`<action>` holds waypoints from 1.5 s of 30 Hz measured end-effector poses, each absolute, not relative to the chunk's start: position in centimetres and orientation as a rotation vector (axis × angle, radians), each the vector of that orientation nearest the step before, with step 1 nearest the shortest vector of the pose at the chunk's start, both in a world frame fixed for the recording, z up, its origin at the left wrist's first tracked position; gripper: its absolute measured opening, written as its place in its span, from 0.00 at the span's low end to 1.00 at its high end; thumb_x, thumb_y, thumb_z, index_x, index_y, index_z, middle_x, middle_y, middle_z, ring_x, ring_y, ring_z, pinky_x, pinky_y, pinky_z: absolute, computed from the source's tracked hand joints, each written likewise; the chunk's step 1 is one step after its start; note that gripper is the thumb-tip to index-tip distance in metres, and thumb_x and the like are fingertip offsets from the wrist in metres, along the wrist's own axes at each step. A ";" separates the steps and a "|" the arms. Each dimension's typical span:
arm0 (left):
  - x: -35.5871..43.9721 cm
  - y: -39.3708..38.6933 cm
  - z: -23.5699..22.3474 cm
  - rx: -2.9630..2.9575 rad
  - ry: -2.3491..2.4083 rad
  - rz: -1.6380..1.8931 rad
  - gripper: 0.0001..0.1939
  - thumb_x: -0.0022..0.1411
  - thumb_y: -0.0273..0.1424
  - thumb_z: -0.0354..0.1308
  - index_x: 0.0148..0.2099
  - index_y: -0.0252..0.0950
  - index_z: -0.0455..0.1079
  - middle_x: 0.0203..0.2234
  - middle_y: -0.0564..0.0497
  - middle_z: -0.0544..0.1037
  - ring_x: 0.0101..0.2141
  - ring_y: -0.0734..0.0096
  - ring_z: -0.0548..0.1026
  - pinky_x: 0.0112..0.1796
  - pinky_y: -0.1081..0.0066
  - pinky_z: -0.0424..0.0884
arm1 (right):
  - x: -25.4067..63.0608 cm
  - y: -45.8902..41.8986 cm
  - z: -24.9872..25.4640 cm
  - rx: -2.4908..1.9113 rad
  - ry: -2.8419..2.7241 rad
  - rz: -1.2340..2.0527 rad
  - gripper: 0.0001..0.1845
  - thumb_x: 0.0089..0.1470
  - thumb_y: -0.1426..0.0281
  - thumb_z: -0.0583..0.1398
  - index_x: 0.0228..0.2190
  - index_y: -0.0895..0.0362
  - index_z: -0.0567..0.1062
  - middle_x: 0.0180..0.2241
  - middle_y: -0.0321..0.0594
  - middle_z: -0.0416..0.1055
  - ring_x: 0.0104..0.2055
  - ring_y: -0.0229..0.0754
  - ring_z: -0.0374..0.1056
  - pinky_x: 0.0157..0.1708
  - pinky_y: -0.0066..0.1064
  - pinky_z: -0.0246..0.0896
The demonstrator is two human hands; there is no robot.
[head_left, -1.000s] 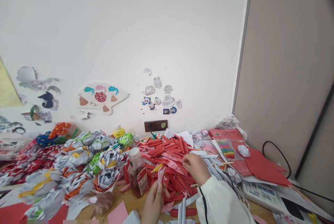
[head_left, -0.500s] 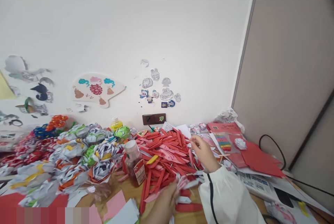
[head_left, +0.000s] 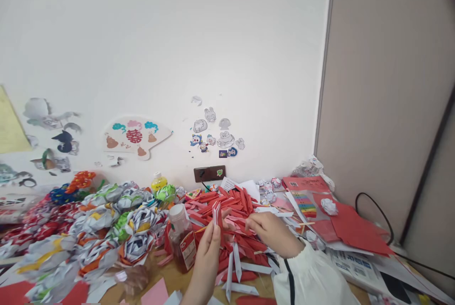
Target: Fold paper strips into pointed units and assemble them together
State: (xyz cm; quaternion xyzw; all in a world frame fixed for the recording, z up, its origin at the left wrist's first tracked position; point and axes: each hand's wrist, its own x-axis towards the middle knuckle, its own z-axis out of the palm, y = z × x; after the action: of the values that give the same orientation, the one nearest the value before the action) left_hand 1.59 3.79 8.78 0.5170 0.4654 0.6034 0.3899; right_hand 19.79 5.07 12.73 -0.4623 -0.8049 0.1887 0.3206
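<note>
My left hand [head_left: 209, 250] is closed around a small bundle of folded paper strips [head_left: 216, 213], red with white edges, held upright. To its right, my right hand [head_left: 273, 233] reaches over the pile with curled fingers; whether anything sits between its fingertips is hidden. Under and behind both hands spreads a heap of red and pink folded paper strips [head_left: 241, 200]. White folded strips [head_left: 230, 267] lie in front of the heap, between my forearms. Just left of my left hand stands a clear bottle [head_left: 179, 236] with a white cap, a red label and dark reddish contents.
Paper flowers [head_left: 138, 219] in white, orange and green crowd the left side. A yellow bottle [head_left: 159, 182] stands by the wall. Red paper sheets [head_left: 355, 229], a rainbow-striped card [head_left: 303, 203] and a black cable [head_left: 373, 198] are at the right. Pink paper [head_left: 155, 293] lies near the front edge.
My left hand dipped rightward to the front of the heap, blurred, and is now raised again with the bundle upright. My right hand moved right, then back left and lower. The camera view tilted too.
</note>
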 end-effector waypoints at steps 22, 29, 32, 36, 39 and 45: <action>1.4 3.5 11.7 1.359 1.149 1.327 0.26 0.52 0.48 0.49 0.44 0.33 0.69 0.28 0.49 0.79 0.36 0.60 0.74 0.35 0.68 0.70 | 16.5 5.0 12.4 -1.199 -1.820 0.693 0.09 0.50 0.72 0.53 0.20 0.58 0.67 0.17 0.31 0.63 0.22 0.34 0.59 0.24 0.23 0.50; 0.5 3.6 11.3 1.343 1.241 1.411 0.22 0.51 0.46 0.52 0.41 0.34 0.70 0.30 0.48 0.78 0.39 0.60 0.73 0.39 0.68 0.68 | 16.7 5.3 12.3 -1.209 -1.889 0.578 0.09 0.51 0.70 0.52 0.22 0.57 0.68 0.20 0.30 0.64 0.23 0.34 0.58 0.24 0.23 0.47; -0.3 3.8 11.5 1.347 1.169 1.425 0.20 0.52 0.45 0.52 0.38 0.33 0.70 0.27 0.49 0.77 0.34 0.63 0.73 0.33 0.71 0.68 | 17.3 5.1 12.7 -1.244 -1.860 0.501 0.10 0.51 0.69 0.52 0.21 0.57 0.67 0.19 0.30 0.62 0.22 0.34 0.57 0.23 0.24 0.46; -0.2 3.5 12.3 1.309 0.993 1.415 0.16 0.54 0.44 0.51 0.31 0.35 0.65 0.15 0.57 0.68 0.18 0.76 0.65 0.20 0.77 0.60 | 17.9 4.7 13.1 -1.237 -1.817 0.440 0.13 0.51 0.65 0.54 0.18 0.57 0.64 0.17 0.30 0.58 0.21 0.34 0.55 0.22 0.24 0.46; 0.5 2.8 12.8 1.243 0.874 1.338 0.18 0.52 0.46 0.53 0.24 0.37 0.58 0.12 0.62 0.58 0.13 0.82 0.54 0.16 0.80 0.51 | 17.8 3.9 13.6 -1.127 -1.867 0.445 0.15 0.52 0.63 0.54 0.18 0.57 0.64 0.18 0.31 0.59 0.22 0.35 0.55 0.23 0.25 0.47; 1.8 1.8 12.8 1.213 0.778 1.224 0.19 0.49 0.48 0.54 0.24 0.38 0.55 0.12 0.64 0.52 0.13 0.85 0.46 0.15 0.80 0.44 | 16.4 2.3 14.6 -0.947 -1.954 0.512 0.09 0.54 0.68 0.51 0.27 0.57 0.68 0.24 0.34 0.65 0.27 0.35 0.60 0.28 0.25 0.51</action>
State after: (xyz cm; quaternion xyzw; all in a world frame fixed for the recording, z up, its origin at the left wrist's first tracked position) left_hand 1.80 1.80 12.85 0.5200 0.3337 0.5248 0.5855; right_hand 16.39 2.27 14.58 -0.3814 -0.7865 0.2062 0.4398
